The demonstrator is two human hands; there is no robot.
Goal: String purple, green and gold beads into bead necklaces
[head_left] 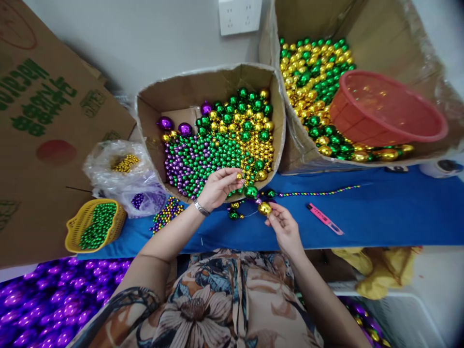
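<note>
My left hand is closed in a pinch on a small gold bead, over the near rim of a cardboard box of loose beads. Fingers of my right hand grip a larger gold bead on a string of beads. Between my hands a big green bead and a small pinkish bead sit on that string. Close by on the blue cloth lie more green and gold beads and a thin line. A strand of tiny beads stretches off to the right.
A pink box cutter lies on the blue cloth. Behind it a larger box holds beads and a red basket. At left are a yellow basket, plastic bags and loose small beads. Purple beads fill the lower left.
</note>
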